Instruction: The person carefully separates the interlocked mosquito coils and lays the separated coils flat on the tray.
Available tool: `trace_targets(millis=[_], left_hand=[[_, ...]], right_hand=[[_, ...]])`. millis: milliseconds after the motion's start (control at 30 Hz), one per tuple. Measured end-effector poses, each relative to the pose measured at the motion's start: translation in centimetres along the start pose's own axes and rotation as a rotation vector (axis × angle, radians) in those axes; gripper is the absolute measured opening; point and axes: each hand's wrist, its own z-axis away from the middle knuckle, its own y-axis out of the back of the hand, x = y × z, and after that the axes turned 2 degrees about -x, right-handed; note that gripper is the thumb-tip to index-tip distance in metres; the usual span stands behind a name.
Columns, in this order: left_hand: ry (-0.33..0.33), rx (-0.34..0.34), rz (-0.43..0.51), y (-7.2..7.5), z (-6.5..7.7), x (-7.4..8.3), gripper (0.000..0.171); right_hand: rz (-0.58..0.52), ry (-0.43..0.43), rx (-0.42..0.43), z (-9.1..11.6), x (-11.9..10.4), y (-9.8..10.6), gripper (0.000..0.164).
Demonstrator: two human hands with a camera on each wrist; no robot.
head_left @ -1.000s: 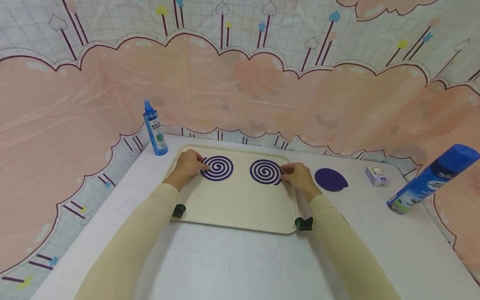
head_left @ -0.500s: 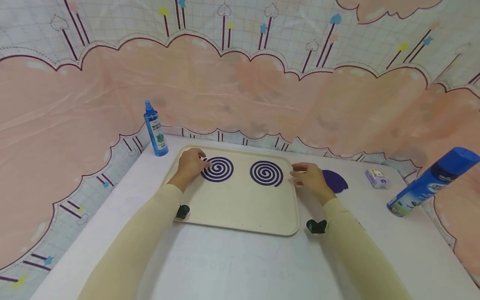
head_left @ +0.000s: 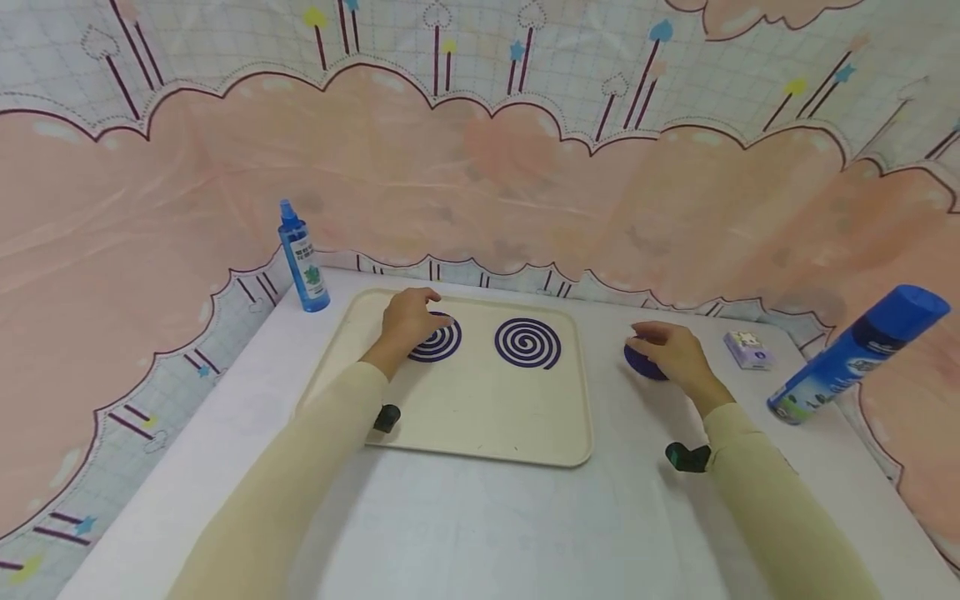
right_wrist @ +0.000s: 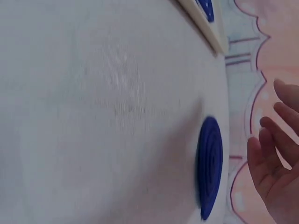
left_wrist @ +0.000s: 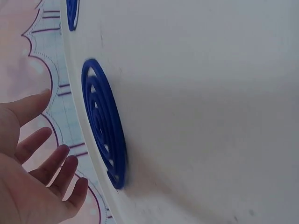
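- The left hand (head_left: 407, 321) hovers over the left coil (head_left: 434, 342) on the tray (head_left: 480, 412), the right hand (head_left: 678, 358) over the purple disc (right_wrist: 211, 165) on the bench (head_left: 487, 533); neither grip holds anything, fingers apart.
- The coil might snap if pinched hard at one edge; a low left sleeve (head_left: 315, 450) could nudge the tray.
- The bench top is white; a spray bottle (head_left: 303, 258) and spray can (head_left: 858, 358) flank the tray, a candle-printed curtain (head_left: 450, 192) behind.
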Motion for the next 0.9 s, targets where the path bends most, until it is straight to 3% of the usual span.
trace_targets(millis=[267, 467, 700, 900], left_hand=[[-0.06, -0.013, -0.005, -2.4, -0.3, 3.4, 0.05], [-0.169, -0.051, 0.029, -4.9, 0.3, 6.9, 0.048], [-0.234, -0.092, 0.004, -7.7, 0.9, 11.0, 0.044], [-0.26, -0.11, -0.016, -9.0, 1.8, 13.2, 0.043]], right_hand=[[0.02, -0.097, -0.001, 1.3, 3.1, 2.1, 0.062], [0.067, -0.148, -0.015, 1.9, 5.1, 2.8, 0.064], [0.077, -0.232, -0.071, 1.3, 5.6, 2.8, 0.076], [0.111, -0.229, -0.128, 0.8, 6.0, 2.4, 0.084]])
